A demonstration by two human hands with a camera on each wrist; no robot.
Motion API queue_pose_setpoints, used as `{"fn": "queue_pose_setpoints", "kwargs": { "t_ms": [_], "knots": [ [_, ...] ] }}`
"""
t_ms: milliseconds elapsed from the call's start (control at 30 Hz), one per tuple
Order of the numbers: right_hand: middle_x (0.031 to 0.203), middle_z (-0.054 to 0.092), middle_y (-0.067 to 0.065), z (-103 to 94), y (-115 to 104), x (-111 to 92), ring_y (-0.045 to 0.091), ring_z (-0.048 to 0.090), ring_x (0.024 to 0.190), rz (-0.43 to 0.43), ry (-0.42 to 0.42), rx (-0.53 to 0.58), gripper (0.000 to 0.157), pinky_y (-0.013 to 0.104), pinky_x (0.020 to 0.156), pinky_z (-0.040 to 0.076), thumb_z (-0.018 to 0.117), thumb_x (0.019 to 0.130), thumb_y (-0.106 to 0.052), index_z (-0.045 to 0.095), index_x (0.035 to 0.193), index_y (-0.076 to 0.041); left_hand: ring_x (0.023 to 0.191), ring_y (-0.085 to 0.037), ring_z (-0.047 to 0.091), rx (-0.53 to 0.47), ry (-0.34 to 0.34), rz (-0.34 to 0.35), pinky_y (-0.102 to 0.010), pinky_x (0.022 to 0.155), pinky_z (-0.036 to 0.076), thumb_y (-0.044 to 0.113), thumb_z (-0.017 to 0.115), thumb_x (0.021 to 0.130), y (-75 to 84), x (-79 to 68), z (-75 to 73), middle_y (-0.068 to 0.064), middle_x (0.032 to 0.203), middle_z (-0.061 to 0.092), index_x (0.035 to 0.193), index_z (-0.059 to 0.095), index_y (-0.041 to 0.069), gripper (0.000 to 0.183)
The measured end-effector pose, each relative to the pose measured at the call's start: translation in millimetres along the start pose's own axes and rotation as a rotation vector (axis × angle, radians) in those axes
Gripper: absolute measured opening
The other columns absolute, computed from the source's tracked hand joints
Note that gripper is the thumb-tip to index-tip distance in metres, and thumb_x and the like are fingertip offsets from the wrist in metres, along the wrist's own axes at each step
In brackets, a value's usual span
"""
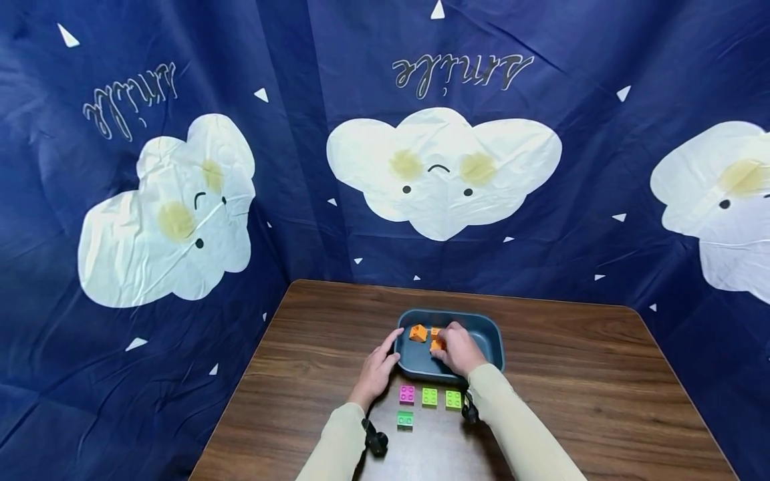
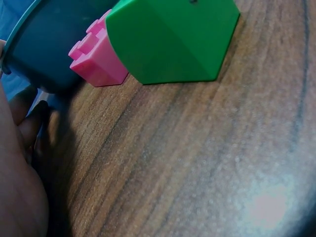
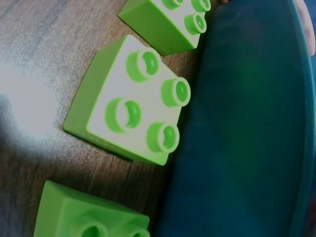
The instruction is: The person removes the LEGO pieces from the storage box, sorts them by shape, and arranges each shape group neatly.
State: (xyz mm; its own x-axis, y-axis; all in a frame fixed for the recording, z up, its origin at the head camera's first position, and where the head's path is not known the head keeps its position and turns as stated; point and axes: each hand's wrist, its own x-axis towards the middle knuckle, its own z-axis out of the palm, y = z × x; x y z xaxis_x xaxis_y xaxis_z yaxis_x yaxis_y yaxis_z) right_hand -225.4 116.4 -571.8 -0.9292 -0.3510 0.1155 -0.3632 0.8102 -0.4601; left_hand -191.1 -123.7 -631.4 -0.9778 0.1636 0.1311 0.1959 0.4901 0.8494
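Observation:
In the head view, my right hand (image 1: 460,349) reaches inside a dark blue plastic bin (image 1: 494,334), its fingers and thumb pinching an orange toy brick (image 1: 436,345). Another orange brick (image 1: 436,331) lies right beside the fingers, and an angled orange brick (image 1: 418,333) sits to their left. My left hand (image 1: 375,371) rests against the bin's left side, fingers extended at the rim. Close to the left wrist are a pink brick (image 2: 101,57) and a green brick with a curved side (image 2: 173,44). The right wrist view does not show what the right hand pinches.
Yellow-green bricks (image 1: 430,397) stand in a row with the pink one before the bin. One more light green brick (image 3: 89,212) shows low in the right wrist view. The wooden table (image 1: 571,374) meets a blue curtain (image 1: 289,200) behind.

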Motion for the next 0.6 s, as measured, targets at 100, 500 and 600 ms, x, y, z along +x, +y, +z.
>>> {"fn": "queue_pose_setpoints", "kwargs": {
  "t_ms": [100,500,600],
  "knots": [
    [0.093,0.064,0.004,-1.2,-0.1,0.0,0.017,0.059,0.081,0.03,-0.042,0.017,0.025,0.038,0.075,0.055,0.086,0.089,-0.022,0.077,0.105,-0.006,0.137,-0.037,0.054,0.0,-0.001,-0.005,-0.068,0.111,0.037,0.026,0.051,0.105,-0.1,0.0,0.3,-0.004,0.159,0.052,0.159,0.044,0.042,0.057],
    [0.094,0.068,0.004,-6.3,2.2,-2.7,0.014,0.06,0.08,0.079,-0.11,0.104,0.026,0.037,0.074,0.056,0.084,0.09,-0.015,0.07,0.11,-0.005,0.138,-0.035,0.053,0.007,-0.014,-0.011,-0.067,0.111,0.037,0.026,0.051,0.106,-0.3,-0.9,-1.1,-0.002,0.16,0.05,0.159,0.044,0.043,0.056],
    [0.098,0.07,0.007,-7.8,3.8,-4.9,0.014,0.061,0.082,0.051,-0.089,0.119,0.031,0.037,0.074,0.057,0.084,0.09,-0.014,0.07,0.115,-0.001,0.138,-0.035,0.053,0.009,-0.017,-0.011,-0.067,0.111,0.037,0.026,0.051,0.106,-0.4,-0.5,-1.5,-0.001,0.161,0.05,0.159,0.043,0.043,0.056]
  ]
}}
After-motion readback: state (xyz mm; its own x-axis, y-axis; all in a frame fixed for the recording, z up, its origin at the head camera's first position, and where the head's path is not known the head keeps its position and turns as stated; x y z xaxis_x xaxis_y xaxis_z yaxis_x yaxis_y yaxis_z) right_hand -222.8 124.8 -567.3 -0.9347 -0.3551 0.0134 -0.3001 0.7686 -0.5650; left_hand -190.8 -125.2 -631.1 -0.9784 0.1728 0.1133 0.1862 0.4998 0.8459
